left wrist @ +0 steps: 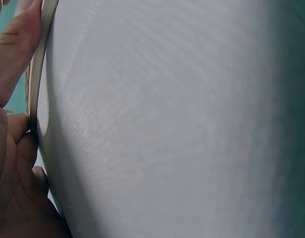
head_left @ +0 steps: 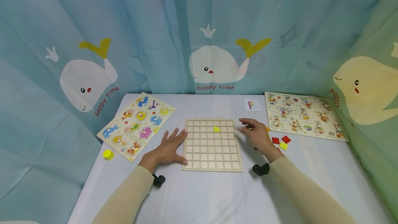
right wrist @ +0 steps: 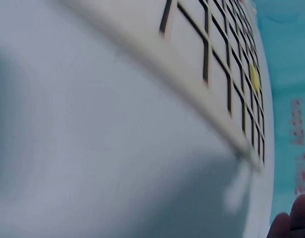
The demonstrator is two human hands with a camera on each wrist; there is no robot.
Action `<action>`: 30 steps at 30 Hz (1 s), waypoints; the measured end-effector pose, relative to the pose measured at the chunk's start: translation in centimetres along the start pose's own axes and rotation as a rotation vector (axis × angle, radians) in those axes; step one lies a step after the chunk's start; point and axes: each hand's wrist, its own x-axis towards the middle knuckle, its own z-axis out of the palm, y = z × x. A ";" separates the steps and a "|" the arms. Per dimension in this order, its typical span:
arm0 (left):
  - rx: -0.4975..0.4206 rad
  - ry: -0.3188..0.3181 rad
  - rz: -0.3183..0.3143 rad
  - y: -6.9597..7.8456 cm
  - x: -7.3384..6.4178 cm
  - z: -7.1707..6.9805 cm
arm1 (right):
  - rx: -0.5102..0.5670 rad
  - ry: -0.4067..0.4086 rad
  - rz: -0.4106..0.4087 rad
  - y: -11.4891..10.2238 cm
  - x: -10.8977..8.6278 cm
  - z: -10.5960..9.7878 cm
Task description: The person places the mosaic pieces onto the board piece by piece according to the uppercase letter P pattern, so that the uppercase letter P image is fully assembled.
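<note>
A wooden grid board [head_left: 212, 169] lies flat on the white table, with one yellow square tile [head_left: 216, 129] in an upper compartment right of the middle. Against the board's left edge rests my left hand [head_left: 168, 149], fingers spread, thumb at the lower left corner. The left wrist view shows the thumb [left wrist: 16, 49] along the board's side. My right hand [head_left: 256, 134] is just right of the board, its thumb and index finger bent and apart, with nothing visible between them. Beyond it lie loose red tiles [head_left: 286, 139] and a yellow tile [head_left: 283, 145], some partly hidden by the hand.
A small pattern card [head_left: 252, 105] lies behind the board. Sea-animal peg puzzle [head_left: 136, 125] to the left, another peg puzzle [head_left: 306, 116] at the back right. A yellow round piece [head_left: 108, 154] stands near the left table edge. A whale-printed curtain [head_left: 161, 37] surrounds the table.
</note>
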 end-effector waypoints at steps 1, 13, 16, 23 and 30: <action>-0.002 0.001 0.000 0.0 0.0 0.0 | -0.002 0.004 0.003 0.3 -0.2 -0.7; 0.003 0.005 0.018 -0.2 0.1 0.1 | 0.012 0.022 0.030 3.0 -3.7 -6.7; 0.009 0.005 0.013 -0.1 0.1 0.2 | 0.022 0.007 0.060 3.8 -4.5 -7.5; 0.006 0.001 0.005 0.0 0.1 0.1 | -0.065 -0.012 0.145 5.5 -6.8 -9.3; 0.003 0.006 0.003 -0.1 0.0 0.1 | -0.136 -0.001 0.171 7.6 -9.0 -10.2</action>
